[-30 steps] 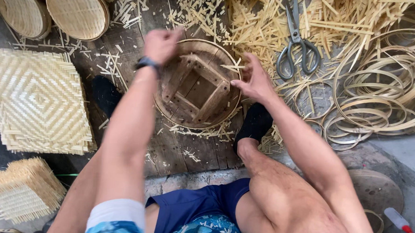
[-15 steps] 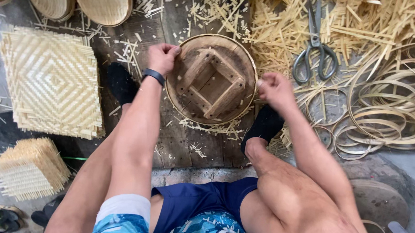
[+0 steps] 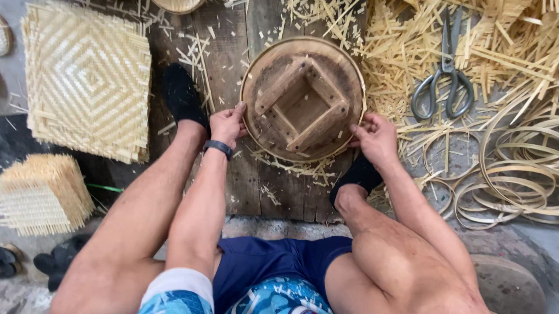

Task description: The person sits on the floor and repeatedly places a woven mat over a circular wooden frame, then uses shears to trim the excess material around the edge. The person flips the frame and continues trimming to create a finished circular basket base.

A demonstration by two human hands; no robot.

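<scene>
The person sits on the ground with both legs spread around a dark plank floor (image 3: pixel 233 67), feet in black socks. To the left lies the biggest item, a stack of square woven bamboo mats (image 3: pixel 88 79), and below it a smaller block of bundled woven pieces (image 3: pixel 39 193). On the right a heap of pale bamboo offcuts (image 3: pixel 410 49) spreads across the boards, with a tangle of thin bamboo hoops (image 3: pixel 524 174) beside it and a pair of large shears (image 3: pixel 445 76) lying on the strips.

Between the feet sits the round wooden mould (image 3: pixel 303 98), a disc with a square wooden frame fixed on its upper face and what looks like a thin band running round its rim. The left hand (image 3: pixel 228 124) pinches the lower-left edge of the disc, fingers curled closed on the rim. The right hand (image 3: pixel 375 135) grips the lower-right edge in the same way, fingertips pressed against it.

The step appears to be seating or turning the rim around the mould, the work held steady by both hands. The next move likely calls for even pressure from both sides, so that the band stays flush as the disc is rotated.
</scene>
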